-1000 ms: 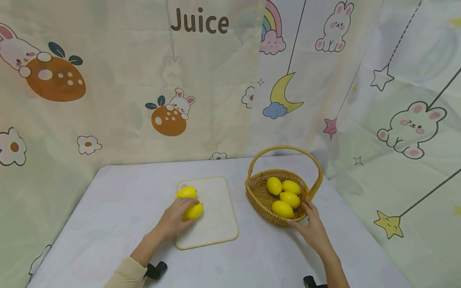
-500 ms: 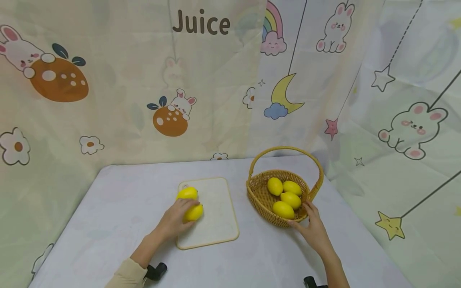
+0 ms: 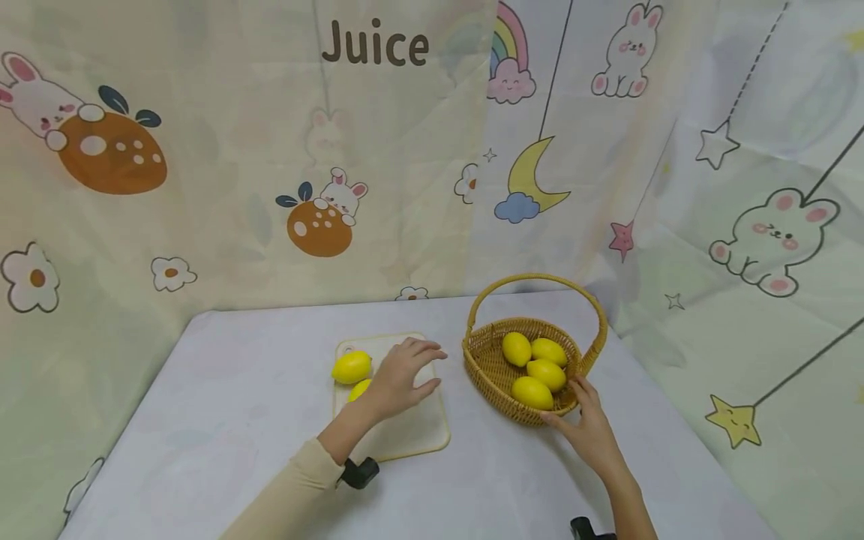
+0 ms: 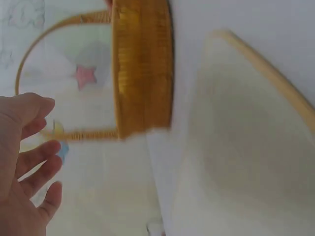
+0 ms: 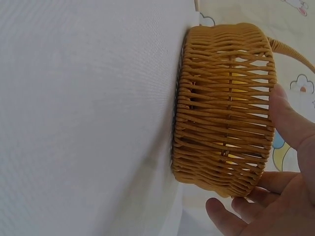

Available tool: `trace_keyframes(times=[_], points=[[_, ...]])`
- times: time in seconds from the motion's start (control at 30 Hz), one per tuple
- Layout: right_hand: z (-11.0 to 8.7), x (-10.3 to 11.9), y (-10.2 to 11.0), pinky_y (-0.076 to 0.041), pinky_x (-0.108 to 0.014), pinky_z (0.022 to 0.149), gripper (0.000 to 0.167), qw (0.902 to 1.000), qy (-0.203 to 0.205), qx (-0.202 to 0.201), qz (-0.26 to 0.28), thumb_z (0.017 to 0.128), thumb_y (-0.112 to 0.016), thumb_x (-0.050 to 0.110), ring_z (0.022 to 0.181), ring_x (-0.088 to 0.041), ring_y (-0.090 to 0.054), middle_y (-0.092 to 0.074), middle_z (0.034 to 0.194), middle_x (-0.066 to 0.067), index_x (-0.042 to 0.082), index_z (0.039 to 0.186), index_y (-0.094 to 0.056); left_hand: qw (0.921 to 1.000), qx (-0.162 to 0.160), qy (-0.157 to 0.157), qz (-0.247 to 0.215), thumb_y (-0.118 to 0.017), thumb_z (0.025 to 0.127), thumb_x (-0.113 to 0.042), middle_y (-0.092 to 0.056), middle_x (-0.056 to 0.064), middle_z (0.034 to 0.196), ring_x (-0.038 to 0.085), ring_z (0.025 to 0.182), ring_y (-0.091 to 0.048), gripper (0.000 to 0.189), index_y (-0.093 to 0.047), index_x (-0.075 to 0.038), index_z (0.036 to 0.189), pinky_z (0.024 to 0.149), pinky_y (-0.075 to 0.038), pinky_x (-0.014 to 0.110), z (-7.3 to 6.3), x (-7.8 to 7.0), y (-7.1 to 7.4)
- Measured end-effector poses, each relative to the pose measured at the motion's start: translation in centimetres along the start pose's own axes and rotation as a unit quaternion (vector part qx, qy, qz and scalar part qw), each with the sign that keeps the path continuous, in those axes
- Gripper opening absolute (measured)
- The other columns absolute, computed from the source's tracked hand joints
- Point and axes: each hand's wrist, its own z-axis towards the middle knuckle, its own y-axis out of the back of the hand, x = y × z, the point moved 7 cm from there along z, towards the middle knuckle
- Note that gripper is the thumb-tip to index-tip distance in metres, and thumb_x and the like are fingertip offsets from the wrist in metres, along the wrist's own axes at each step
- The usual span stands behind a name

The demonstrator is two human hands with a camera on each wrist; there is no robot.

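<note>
My left hand (image 3: 403, 379) hovers over the white cutting board (image 3: 412, 442), fingers loosely spread and holding nothing. Two yellow lemons lie on the board: one lemon (image 3: 352, 367) in plain sight, the other lemon (image 3: 359, 389) partly hidden behind the hand. To the right stands a wicker basket (image 3: 491, 391) with a tall arched handle and several lemons (image 3: 532, 393) in it. My right hand (image 3: 592, 433) holds the basket's near right rim, thumb at the front and fingers round the side. In the right wrist view the thumb (image 5: 283, 105) presses the rim of the woven wall.
A white cloth covers the table (image 3: 202, 420). Behind it hangs a printed curtain (image 3: 405, 150) with cartoon rabbits and stars. Dark wrist-camera mounts show below both hands, one mount (image 3: 361, 472) under the left wrist.
My left hand has let go of the nearer lemon on the board and moved right toward the basket, its fingers now spread. The right hand and basket stay in place.
</note>
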Motion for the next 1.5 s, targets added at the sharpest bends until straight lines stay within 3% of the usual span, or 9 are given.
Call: trace_keyframes(times=[0.13,0.23,0.47,0.6,0.7,0.8,0.97,1.13,1.5], points=[[-0.1,0.1,0.2,-0.026,-0.069,0.107,0.095,1.0,0.0,-0.004,-0.002,0.091,-0.072,0.039,0.142,-0.056,-0.017,-0.007,0.161,-0.029,-0.015,0.15,-0.021,0.9988,0.043,-0.012,-0.017,-0.075,0.09,-0.021,-0.065,0.003,0.126,0.02,0.115,-0.056,0.037,-0.067,-0.011,0.124,0.092,-0.048,0.039,3.7,-3.0,-3.0],[-0.2,0.3,0.2,-0.024,-0.069,0.108,0.094,1.0,0.001,-0.007,0.0,0.091,-0.072,0.038,0.142,-0.055,-0.016,-0.007,0.161,-0.03,-0.016,0.149,-0.022,0.9961,0.071,-0.011,-0.051,-0.073,0.092,-0.021,-0.066,0.002,0.125,0.018,0.116,-0.058,0.036,-0.066,-0.01,0.125,0.097,-0.046,0.033,5.9,-4.7,-5.2],[-0.4,0.6,0.3,-0.025,-0.068,0.108,0.092,0.9997,0.013,-0.019,-0.002,0.091,-0.073,0.036,0.142,-0.054,-0.017,-0.01,0.16,-0.03,-0.017,0.148,-0.024,0.9826,0.153,-0.01,-0.106,-0.07,0.095,-0.022,-0.066,0.002,0.125,0.016,0.114,-0.061,0.035,-0.065,-0.008,0.126,0.097,-0.044,0.02,9.2,-7.3,-9.9],[-0.4,0.5,0.2,-0.025,-0.069,0.108,0.091,0.9996,0.017,-0.022,0.004,0.092,-0.072,0.036,0.143,-0.054,-0.017,-0.01,0.16,-0.03,-0.017,0.148,-0.023,0.9721,0.205,0.008,-0.113,-0.07,0.095,-0.021,-0.064,0.0,0.128,0.014,0.12,-0.058,0.035,-0.065,-0.009,0.127,0.098,-0.043,0.019,10.0,-8.0,-12.3],[-0.4,0.4,0.2,-0.025,-0.069,0.108,0.091,0.9995,0.021,-0.023,0.009,0.092,-0.072,0.035,0.142,-0.054,-0.017,-0.01,0.16,-0.03,-0.017,0.148,-0.023,0.9663,0.224,0.014,-0.126,-0.071,0.094,-0.017,-0.064,-0.002,0.129,0.01,0.122,-0.056,0.034,-0.066,-0.01,0.126,0.1,-0.042,0.018,10.3,-8.2,-13.5],[-0.4,0.4,0.2,-0.026,-0.068,0.108,0.091,0.9993,0.025,-0.027,0.008,0.092,-0.073,0.035,0.142,-0.054,-0.017,-0.011,0.16,-0.03,-0.017,0.148,-0.024,0.9587,0.229,0.02,-0.167,-0.072,0.093,-0.012,-0.065,-0.003,0.127,0.008,0.122,-0.055,0.033,-0.067,-0.009,0.125,0.1,-0.042,0.018,10.5,-8.3,-14.1],[-0.4,0.2,0.3,-0.026,-0.067,0.108,0.091,0.999,0.028,-0.033,0.009,0.091,-0.073,0.033,0.143,-0.054,-0.018,-0.011,0.16,-0.03,-0.017,0.148,-0.024,0.9378,0.242,0.044,-0.245,-0.071,0.092,-0.004,-0.066,0.0,0.125,0.009,0.121,-0.056,0.034,-0.066,-0.006,0.126,0.099,-0.043,0.018,10.4,-8.2,-15.0],[-0.4,0.1,0.3,-0.024,-0.067,0.109,0.091,0.9989,0.027,-0.034,0.017,0.091,-0.074,0.033,0.143,-0.053,-0.017,-0.012,0.16,-0.03,-0.018,0.148,-0.024,0.9243,0.264,0.056,-0.27,-0.071,0.09,0.0,-0.067,0.004,0.125,0.012,0.12,-0.057,0.036,-0.066,-0.004,0.125,0.096,-0.044,0.018,10.2,-8.0,-15.6],[-0.4,0.0,0.1,-0.025,-0.065,0.11,0.09,0.9985,0.034,-0.039,0.018,0.09,-0.075,0.031,0.144,-0.052,-0.018,-0.013,0.16,-0.029,-0.018,0.147,-0.026,0.9261,0.3,0.05,-0.223,-0.075,0.087,-0.003,-0.068,-0.005,0.12,0.003,0.115,-0.055,0.034,-0.07,-0.01,0.12,0.096,-0.044,0.018,10.1,-7.6,-16.7]])
